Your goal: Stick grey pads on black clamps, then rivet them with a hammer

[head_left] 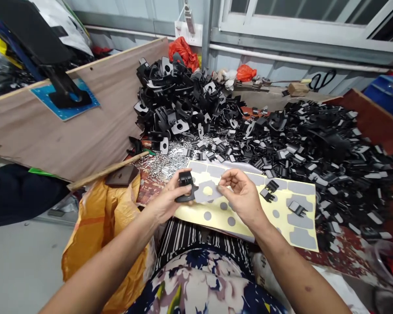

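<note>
My left hand (172, 194) grips a black plastic clip (185, 179), thumb across its front. Beside the clip is a grey sticker (202, 195) with a hole in its middle, through which pale yellow shows. Thumb and forefinger of my right hand (240, 192) pinch the right end of this sticker. Below both hands lies a pale yellow backing sheet (196, 213) carrying more grey stickers and small grey discs. Two small black clips with grey pads rest on the sheet's right half: one clip (268, 191) just right of my right hand, another clip (297, 208) farther right.
Behind the sheet, black clip parts (186, 104) are heaped against the wooden board (111, 113), with more small clips (314, 135) piled right. Loose metal pins (170, 159) lie beside a wooden-handled tool (109, 171). An orange bag (98, 235) hangs at left; scissors (323, 80) are at back right.
</note>
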A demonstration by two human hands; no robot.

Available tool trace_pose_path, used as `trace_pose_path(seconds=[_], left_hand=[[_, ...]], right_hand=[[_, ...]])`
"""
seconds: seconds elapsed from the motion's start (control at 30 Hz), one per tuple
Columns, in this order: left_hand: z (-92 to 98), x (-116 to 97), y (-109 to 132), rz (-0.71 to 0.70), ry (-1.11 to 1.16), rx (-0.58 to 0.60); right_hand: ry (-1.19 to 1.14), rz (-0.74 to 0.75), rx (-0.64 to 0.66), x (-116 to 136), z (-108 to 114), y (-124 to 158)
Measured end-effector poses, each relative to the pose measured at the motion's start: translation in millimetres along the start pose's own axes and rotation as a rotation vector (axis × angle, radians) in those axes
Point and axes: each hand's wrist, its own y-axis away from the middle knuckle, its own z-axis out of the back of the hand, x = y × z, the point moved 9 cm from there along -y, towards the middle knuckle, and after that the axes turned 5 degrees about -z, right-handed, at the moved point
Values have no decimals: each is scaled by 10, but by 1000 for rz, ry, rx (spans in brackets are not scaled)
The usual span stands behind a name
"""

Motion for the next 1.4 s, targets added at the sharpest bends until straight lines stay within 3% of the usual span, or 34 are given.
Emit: trace_pose_path(seconds=[0.13,0.27,0.57,0.8,0.9,1.03,1.2,1.3,1.4], left_hand=[[-270,48,13,22,279,48],[-428,109,2,22,271,90],[-434,148,8,12,283,118],[-441,156,35,-34,219,152],[-391,185,18,-100,82,82],[-252,152,13,-288,-180,-103],[-217,99,37,-425,-329,-188],[-222,112,45,-419,-307,-196],[-183,222,92,-295,-324,-189]], right_hand=[[-16,-44,3,-228,-42,104],[-22,-53,-1,-279,-117,115],[-16,-45,-24,-376,-112,117],[219,97,-26,-187,-200,201],[365,192,-48,-59,-254,262],[485,278,-103,13,-283,354],[612,353,-40,-17,-396,462],[863,538,-61,79,-461,597],[1063,606,-155,121,-272,708]])
